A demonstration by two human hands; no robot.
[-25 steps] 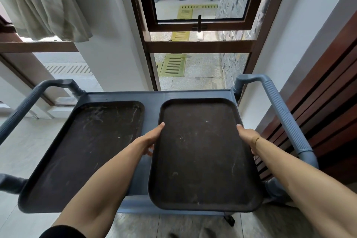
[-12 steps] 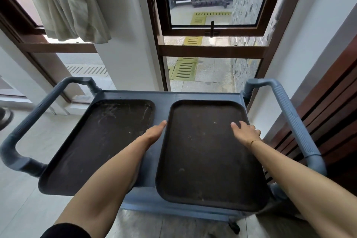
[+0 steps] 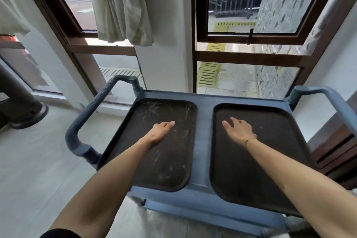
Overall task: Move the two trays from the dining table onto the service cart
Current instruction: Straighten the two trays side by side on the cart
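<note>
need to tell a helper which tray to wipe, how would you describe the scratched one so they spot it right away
Find the blue service cart parked in front of the windows; two dark brown trays lie side by side on its top. The one you want is the left tray, under the left hand. Unlike the cleaner right tray, its surface is streaked with pale scratches and scuff marks.

A blue service cart (image 3: 202,141) was seen standing on a pale tiled floor (image 3: 34,170), its far edge near the windows. Two dark trays were laid flat on its top, side by side, with a strip of bare blue surface between them. The left tray (image 3: 164,164) was marked with pale scuffs; the right tray (image 3: 270,141) overhung the cart's near edge.
</note>
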